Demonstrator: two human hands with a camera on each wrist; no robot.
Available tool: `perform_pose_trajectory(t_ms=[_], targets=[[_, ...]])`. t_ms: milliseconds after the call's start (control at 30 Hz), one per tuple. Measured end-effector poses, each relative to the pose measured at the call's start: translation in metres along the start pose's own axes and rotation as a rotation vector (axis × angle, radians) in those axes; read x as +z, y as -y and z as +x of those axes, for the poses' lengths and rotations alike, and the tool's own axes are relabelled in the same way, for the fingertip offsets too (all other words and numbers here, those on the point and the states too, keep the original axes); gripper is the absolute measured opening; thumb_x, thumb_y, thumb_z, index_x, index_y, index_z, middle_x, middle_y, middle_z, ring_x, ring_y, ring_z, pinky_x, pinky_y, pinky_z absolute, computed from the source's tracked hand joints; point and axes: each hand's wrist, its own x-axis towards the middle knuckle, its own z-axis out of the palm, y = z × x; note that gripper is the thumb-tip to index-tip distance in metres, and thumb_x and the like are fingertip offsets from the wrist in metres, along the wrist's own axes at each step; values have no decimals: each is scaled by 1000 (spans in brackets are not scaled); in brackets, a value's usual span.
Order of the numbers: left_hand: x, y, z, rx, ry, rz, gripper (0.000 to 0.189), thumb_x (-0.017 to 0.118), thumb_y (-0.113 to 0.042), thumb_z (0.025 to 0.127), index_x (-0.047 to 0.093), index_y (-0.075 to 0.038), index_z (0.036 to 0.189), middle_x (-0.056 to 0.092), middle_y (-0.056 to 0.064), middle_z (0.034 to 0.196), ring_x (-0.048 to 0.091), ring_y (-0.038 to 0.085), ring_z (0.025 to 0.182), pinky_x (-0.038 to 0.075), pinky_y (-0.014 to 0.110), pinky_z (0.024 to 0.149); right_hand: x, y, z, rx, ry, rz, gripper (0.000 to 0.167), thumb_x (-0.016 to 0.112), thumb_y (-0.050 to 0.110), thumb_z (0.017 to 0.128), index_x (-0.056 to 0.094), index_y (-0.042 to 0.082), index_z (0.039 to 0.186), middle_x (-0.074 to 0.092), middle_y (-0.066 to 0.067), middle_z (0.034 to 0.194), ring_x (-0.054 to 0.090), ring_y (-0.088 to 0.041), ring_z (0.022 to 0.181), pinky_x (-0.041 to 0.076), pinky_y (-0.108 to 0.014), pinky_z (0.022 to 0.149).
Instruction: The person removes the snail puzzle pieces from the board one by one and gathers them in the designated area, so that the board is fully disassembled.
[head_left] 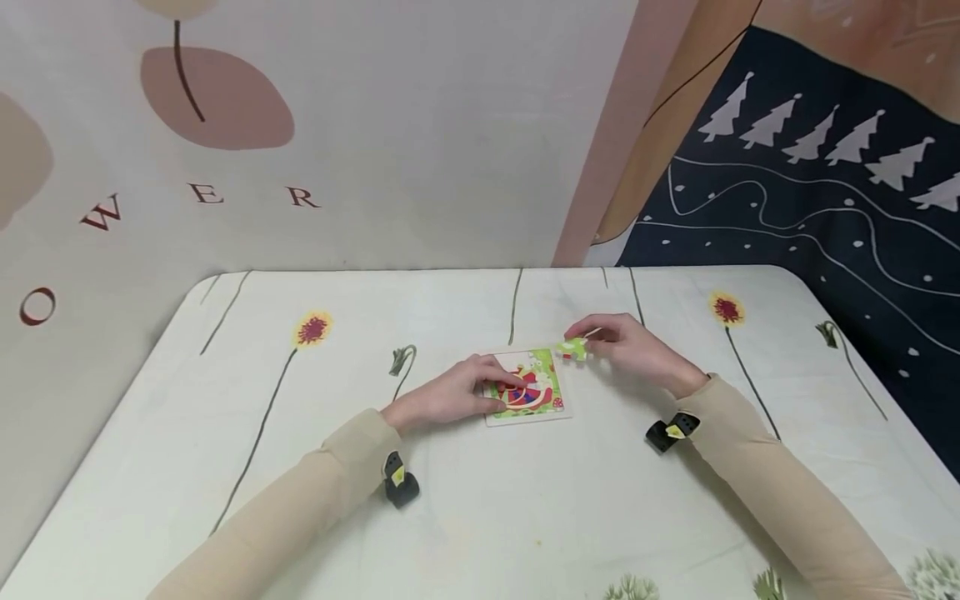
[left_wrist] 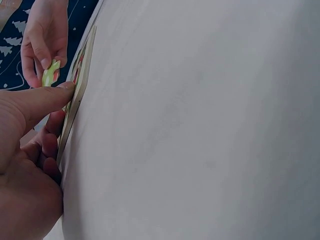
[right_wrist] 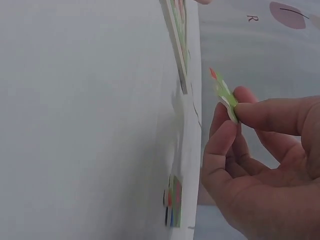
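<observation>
A square jigsaw board (head_left: 527,422) with a pale border lies on the table, bearing a red, green and white picture. Over its left part rests my left hand (head_left: 457,389), fingers reaching across the picture and fingertips touching it. My right hand (head_left: 630,348), held just beyond the board's upper right corner, pinches a green puzzle piece (head_left: 573,349) with a red patch between thumb and fingers. In the right wrist view the piece (right_wrist: 225,95) is raised off the table and tilted. The left wrist view shows the board edge-on (left_wrist: 80,95) beside the left fingers.
A few small coloured pieces (right_wrist: 173,202) lie on the table below the right hand in the right wrist view. The white tablecloth (head_left: 480,517) carries printed flowers. Behind it hang a pale printed cloth (head_left: 420,150) and a dark tree-patterned cloth (head_left: 795,200).
</observation>
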Motion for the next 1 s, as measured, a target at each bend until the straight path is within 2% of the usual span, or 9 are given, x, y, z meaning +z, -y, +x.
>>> perform_pose_trajectory(t_ms=[200, 400, 633, 767, 1000], targets=[[-1, 0, -1, 8, 3, 7, 39, 69, -15, 92, 67, -15, 131, 62, 5, 120, 49, 19, 112, 37, 33, 96, -7, -3, -5, 48, -20, 3, 29, 54, 3, 98, 66, 4, 125, 61, -18, 133, 58, -24, 101, 47, -27, 74], [-1, 0, -2, 5, 5, 6, 39, 69, -15, 91, 67, -15, 131, 62, 5, 120, 49, 19, 113, 38, 33, 97, -13, -7, -10, 72, -39, -12, 30, 54, 5, 99, 65, 3, 127, 60, -19, 134, 60, -26, 109, 46, -23, 85], [0, 0, -1, 7, 3, 4, 39, 69, -15, 92, 67, -15, 131, 62, 5, 119, 49, 18, 113, 38, 33, 97, -22, -13, -19, 78, -66, -16, 30, 55, 6, 98, 64, 1, 127, 60, -20, 134, 60, -16, 99, 45, -24, 79], [0, 0, 0, 10, 11, 13, 40, 69, -15, 92, 66, -14, 132, 62, 5, 119, 49, 18, 113, 38, 31, 96, -26, -19, -24, 71, -84, -25, 30, 56, 5, 98, 65, 0, 126, 61, -21, 133, 61, -7, 97, 45, -19, 80], [0, -2, 0, 5, 15, 10, 40, 69, -15, 92, 66, -13, 132, 62, 6, 120, 48, 18, 112, 38, 31, 95, -35, -30, -30, 91, -105, -60, 30, 55, 5, 99, 65, 1, 126, 61, -20, 133, 58, -4, 97, 45, -17, 81]])
